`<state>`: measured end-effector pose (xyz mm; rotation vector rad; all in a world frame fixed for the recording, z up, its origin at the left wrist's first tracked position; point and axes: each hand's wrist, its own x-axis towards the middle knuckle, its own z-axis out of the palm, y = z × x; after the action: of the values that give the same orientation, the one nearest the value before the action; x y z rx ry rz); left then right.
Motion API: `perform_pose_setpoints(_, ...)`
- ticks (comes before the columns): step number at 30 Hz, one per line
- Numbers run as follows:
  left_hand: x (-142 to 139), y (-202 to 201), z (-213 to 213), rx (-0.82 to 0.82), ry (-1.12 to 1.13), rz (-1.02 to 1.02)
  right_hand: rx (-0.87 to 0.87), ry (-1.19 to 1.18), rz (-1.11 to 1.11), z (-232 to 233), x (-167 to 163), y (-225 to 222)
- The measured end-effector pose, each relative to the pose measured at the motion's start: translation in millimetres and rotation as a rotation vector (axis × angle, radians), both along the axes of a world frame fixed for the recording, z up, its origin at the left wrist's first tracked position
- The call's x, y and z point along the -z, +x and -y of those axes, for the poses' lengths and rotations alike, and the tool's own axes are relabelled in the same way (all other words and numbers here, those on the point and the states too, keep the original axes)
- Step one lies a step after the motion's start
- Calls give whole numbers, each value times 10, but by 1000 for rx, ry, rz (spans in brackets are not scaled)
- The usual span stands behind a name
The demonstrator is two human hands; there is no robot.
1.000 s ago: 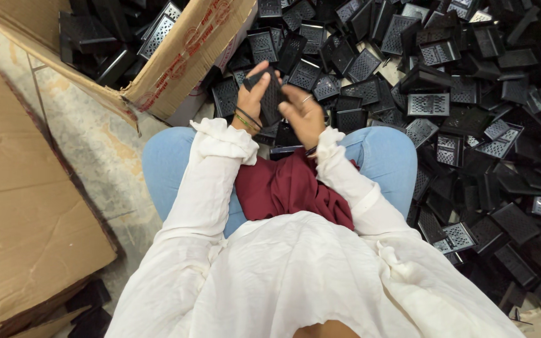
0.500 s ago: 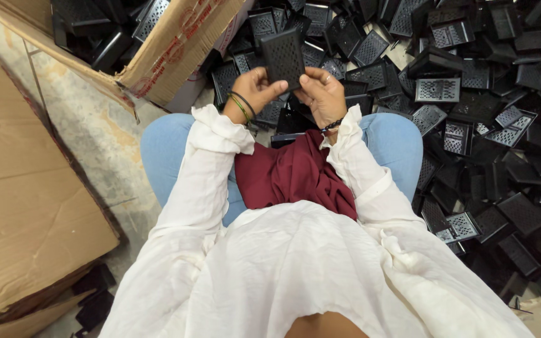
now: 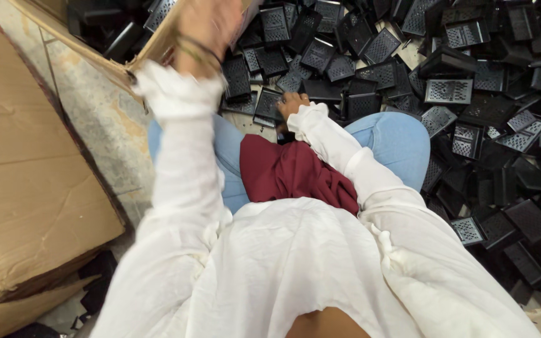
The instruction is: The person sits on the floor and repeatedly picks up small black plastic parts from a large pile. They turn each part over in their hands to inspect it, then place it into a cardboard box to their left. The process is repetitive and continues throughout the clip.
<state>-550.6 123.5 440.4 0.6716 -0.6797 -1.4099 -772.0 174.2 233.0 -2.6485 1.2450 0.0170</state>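
A: Head view, looking down over a seated person in a white long-sleeved top, blue jeans and a dark red cloth on the lap. What are the hands doing?

B: Left hand [image 3: 205, 25] is raised toward the open brown cardboard box [image 3: 158, 47] at upper left. It is motion-blurred, with thin bangles at the wrist; whether it is clenched or released, I cannot tell. Right hand [image 3: 290, 105] is low between the knees, fingers curled down onto the pile. Whether it actually grips a piece is hidden by the white cuff.

A: What is it reaching into?

B: A heap of black rectangular plastic parts with perforated grille faces [image 3: 446, 91], spread over the floor ahead and to the right. The nearest ones [image 3: 269, 103] lie just beside the fingers. More sit inside the box.

A: How would they handle?

B: Probably light and stiff, thin moulded shells with smooth sides. The grille looks like the weakest area, so holding by the solid outer edges seems safest. Loose stacking means neighbours may slide.

A: Anything else?

B: A flattened brown cardboard sheet [image 3: 26, 181] lies on the mottled stone floor [image 3: 104, 125] at left.
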Motion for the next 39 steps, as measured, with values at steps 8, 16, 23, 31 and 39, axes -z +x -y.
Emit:
perform_pose_setpoints(8,1112,-301,-349,-144,-160,855,18,-59,-206,-91,134,-240)
perform_pose_setpoints(16,1090,-923,-415,357,439,1985,311,45,-327,-151,84,-480)
perform_pose_setpoints(23,1059,-1092,-520,375,573,1961,360,149,-323,-120,-30,-575)
perform_pose_setpoints(31,1175,-730,-321,-11,242,814,579,164,387,-7,-159,-1029)
perform_pose_setpoints(39,1089,-311,-602,197,205,-265,659,-237,972,287,-282,-1502)
